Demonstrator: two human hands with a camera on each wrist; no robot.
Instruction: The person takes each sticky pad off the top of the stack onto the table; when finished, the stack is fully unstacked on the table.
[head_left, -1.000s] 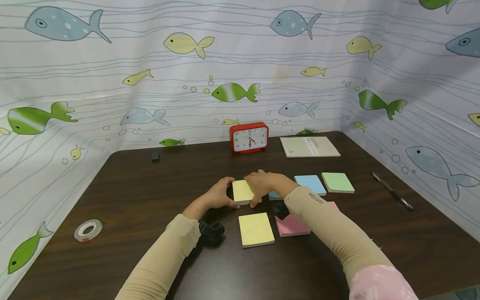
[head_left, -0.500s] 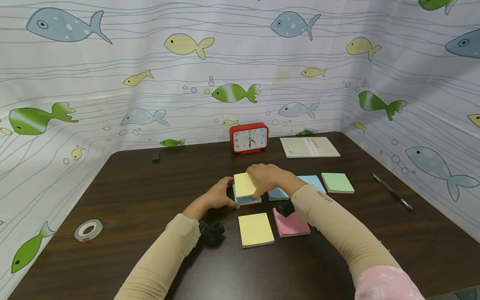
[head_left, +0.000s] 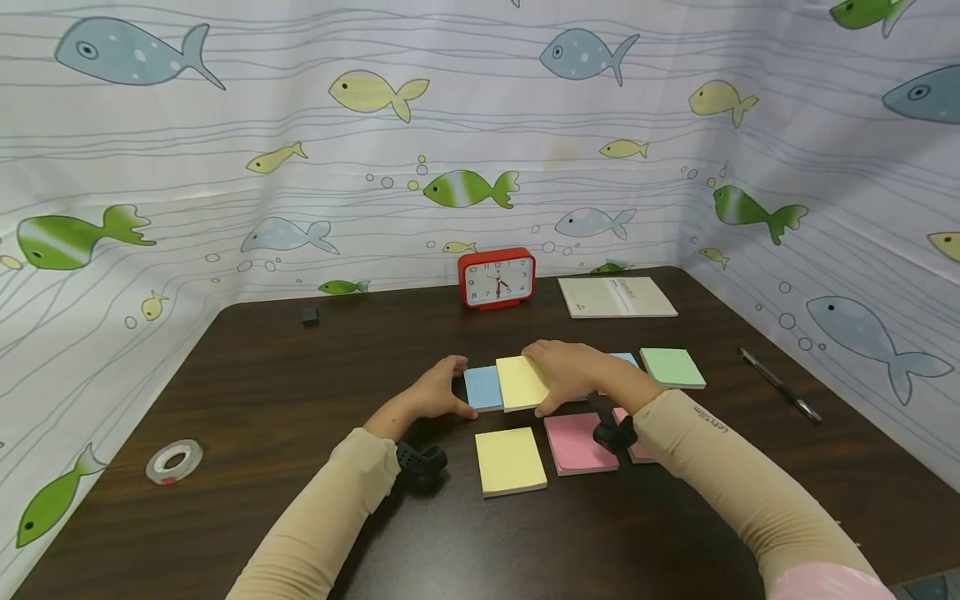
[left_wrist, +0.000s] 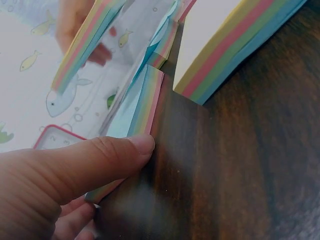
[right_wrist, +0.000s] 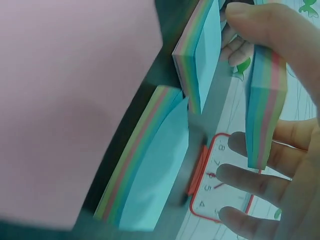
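My left hand (head_left: pixel 431 390) grips a blue-topped sticky note pad (head_left: pixel 482 388) on the dark table, thumb along its near side and fingers at its far side. In the left wrist view, that pad (left_wrist: pixel 145 102) shows layered coloured edges. Raised off the table, a yellow-topped sticky note pad (head_left: pixel 520 383) is held between the thumb and fingers of my right hand (head_left: pixel 566 372). It overlaps the right part of the blue-topped pad in the head view. Another blue-topped pad (right_wrist: pixel 155 170), its top sheet lifting, lies below the right hand, partly hidden in the head view.
Nearer lie a yellow pad (head_left: pixel 512 461) and a pink pad (head_left: pixel 577 443), with another pink pad (head_left: pixel 641 451) partly under the right wrist. A green pad (head_left: pixel 672 367), pen (head_left: pixel 780 385), notebook (head_left: pixel 617 297), red clock (head_left: pixel 497 278), tape roll (head_left: pixel 174 462) and small black block (head_left: pixel 310 317) surround them.
My right hand has lifted the yellow-topped pad off the blue-topped one and carried it to the right, uncovering the blue. The left hand has stayed in place.
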